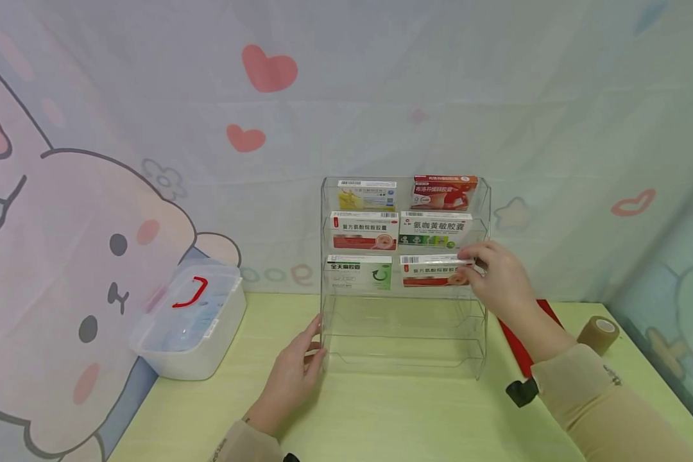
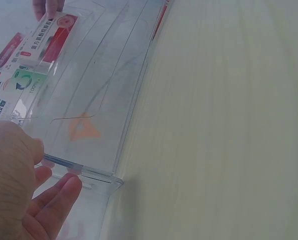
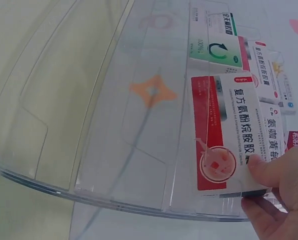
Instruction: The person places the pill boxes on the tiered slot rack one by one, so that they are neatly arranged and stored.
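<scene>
A clear acrylic rack (image 1: 401, 335) stands upright on the table with medicine boxes in its upper three tiers. My right hand (image 1: 505, 279) pinches the right end of a red-and-white medicine box (image 3: 224, 130) at the third tier's right side. To its left sits a green-and-white box (image 1: 358, 273). The second tier bears another red-and-white box (image 1: 365, 231) and a white-and-green box (image 1: 436, 230). On top are a yellow-and-white box (image 1: 367, 196) and a red box (image 1: 443, 194). My left hand (image 1: 294, 369) grips the rack's lower left edge, thumb and fingers on either side (image 2: 14, 185).
A white storage box (image 1: 228, 333) with a translucent lid and red handle stands left on the pale yellow-green table (image 1: 393, 417). Behind my right forearm lie a flat red object (image 1: 514, 346) and a brown roll (image 1: 598, 335). A printed cloth (image 1: 381, 77) hangs behind the rack.
</scene>
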`<action>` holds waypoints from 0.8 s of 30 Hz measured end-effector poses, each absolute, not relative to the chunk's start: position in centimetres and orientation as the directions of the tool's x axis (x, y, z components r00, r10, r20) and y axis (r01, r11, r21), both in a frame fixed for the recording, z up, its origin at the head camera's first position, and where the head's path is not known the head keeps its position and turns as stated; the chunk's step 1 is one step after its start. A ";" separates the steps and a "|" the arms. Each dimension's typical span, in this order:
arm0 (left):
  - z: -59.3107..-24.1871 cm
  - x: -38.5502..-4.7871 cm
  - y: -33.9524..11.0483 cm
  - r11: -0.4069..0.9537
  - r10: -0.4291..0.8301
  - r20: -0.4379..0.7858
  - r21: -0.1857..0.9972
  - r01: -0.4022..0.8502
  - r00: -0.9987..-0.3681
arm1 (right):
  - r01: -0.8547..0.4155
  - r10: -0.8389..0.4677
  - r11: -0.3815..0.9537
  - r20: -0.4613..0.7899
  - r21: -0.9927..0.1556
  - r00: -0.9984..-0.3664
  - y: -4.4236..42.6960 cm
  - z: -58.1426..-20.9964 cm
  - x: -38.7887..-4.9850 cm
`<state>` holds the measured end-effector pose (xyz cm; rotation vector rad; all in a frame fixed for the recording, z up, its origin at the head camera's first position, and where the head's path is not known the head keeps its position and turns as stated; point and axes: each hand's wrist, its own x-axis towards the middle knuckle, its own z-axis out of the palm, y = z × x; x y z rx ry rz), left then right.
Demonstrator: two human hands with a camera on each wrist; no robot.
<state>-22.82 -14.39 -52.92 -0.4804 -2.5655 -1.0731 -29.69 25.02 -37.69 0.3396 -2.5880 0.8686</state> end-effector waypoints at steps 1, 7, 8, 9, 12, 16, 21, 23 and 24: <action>-52.9 -22.8 -14.4 0.662 0.183 0.412 0.619 0.422 -0.893 | -0.341 -0.103 0.782 0.431 -0.522 -0.896 25.0 -37.7 -29.7; -52.8 -22.8 -14.4 0.667 0.184 0.399 0.621 0.412 -0.898 | -0.339 -0.109 0.794 0.430 -0.505 -0.896 24.6 -38.2 -29.6; -52.8 -22.8 -14.4 0.666 0.184 0.397 0.623 0.411 -0.899 | -0.338 -0.109 0.796 0.430 -0.502 -0.896 24.5 -38.3 -29.5; -52.8 -22.8 -14.3 0.665 0.184 0.395 0.625 0.410 -0.900 | -0.336 -0.108 0.799 0.431 -0.498 -0.896 24.5 -38.3 -29.5; -52.8 -22.8 -14.4 0.663 0.183 0.392 0.628 0.408 -0.901 | -0.327 -0.103 0.809 0.430 -0.488 -0.897 24.3 -38.5 -29.4; -52.8 -22.9 -14.5 0.656 0.184 0.392 0.634 0.409 -0.901 | -0.328 -0.098 0.815 0.444 -0.478 -0.891 24.0 -38.5 -29.2; -52.7 -22.9 -14.7 0.647 0.182 0.372 0.652 0.395 -0.910 | -0.335 -0.090 0.809 0.461 -0.483 -0.883 23.7 -38.6 -28.9; -52.6 -22.9 -14.9 0.646 0.178 0.358 0.660 0.384 -0.916 | -0.354 -0.096 0.807 0.485 -0.473 -0.869 23.6 -38.9 -28.7; -52.5 -22.8 -15.0 0.646 0.179 0.355 0.661 0.382 -0.917 | -0.372 -0.102 0.806 0.511 -0.460 -0.854 23.5 -39.2 -28.7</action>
